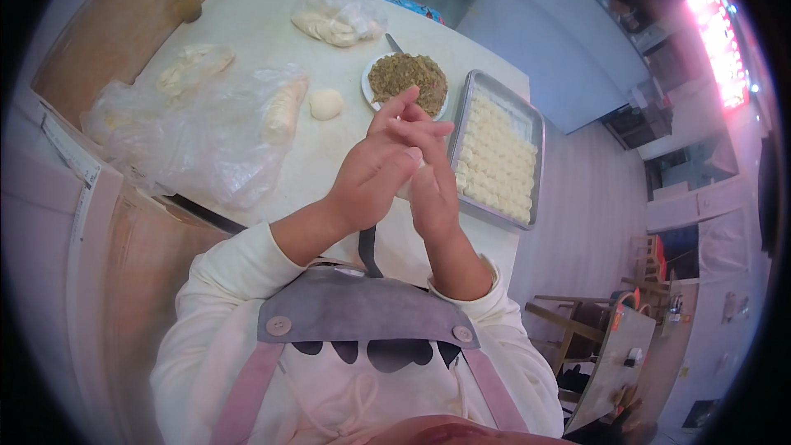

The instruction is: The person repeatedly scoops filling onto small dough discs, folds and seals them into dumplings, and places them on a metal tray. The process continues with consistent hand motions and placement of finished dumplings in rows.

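My left hand and my right hand are pressed palm to palm above the white table, with a pale piece of dough squeezed between them and mostly hidden. Just beyond my fingertips sits a white plate of brownish-green filling. To the right of my hands lies a metal tray lined with rows of small pale dough pieces. A small round dough ball rests on the table left of the plate.
Crumpled clear plastic sheets cover dough lumps at the left. A plastic bag of dough lies at the far edge, and a small jar stands at the far left. A wooden chair is at lower right.
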Demonstrator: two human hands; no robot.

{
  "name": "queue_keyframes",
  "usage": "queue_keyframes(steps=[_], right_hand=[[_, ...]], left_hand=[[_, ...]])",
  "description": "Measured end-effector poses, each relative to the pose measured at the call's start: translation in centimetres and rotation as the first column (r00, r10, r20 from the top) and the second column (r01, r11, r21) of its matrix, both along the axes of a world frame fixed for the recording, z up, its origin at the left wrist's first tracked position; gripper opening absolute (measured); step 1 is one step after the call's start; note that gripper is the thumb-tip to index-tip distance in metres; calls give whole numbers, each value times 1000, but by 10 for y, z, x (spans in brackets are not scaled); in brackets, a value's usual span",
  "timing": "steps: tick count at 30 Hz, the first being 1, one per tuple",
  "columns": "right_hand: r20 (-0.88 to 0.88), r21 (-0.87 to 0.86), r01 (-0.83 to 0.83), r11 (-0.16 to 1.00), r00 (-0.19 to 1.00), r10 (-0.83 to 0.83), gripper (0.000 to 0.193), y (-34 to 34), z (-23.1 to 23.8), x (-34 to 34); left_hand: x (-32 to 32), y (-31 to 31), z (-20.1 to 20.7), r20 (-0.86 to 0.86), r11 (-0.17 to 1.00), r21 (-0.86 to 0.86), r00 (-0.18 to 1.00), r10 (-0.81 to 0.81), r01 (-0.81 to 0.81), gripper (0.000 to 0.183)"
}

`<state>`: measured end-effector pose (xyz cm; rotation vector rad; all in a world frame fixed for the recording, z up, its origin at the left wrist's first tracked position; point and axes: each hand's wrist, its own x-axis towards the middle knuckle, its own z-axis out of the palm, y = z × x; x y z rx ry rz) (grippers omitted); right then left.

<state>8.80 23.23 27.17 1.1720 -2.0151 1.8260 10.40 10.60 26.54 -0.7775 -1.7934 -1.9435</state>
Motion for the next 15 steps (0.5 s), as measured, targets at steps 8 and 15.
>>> queue_keyframes(steps=[8,15], right_hand=[[-55,6,23,1000,998,-22,42,-4,7,-9],[-134,3,142,990,981,-140,50,-10,4,-3]], left_hand=[[6,0,9,1,999,-29,1000,13,-13,38],[10,11,-5,30,994,108,1000,-4,1,42]])
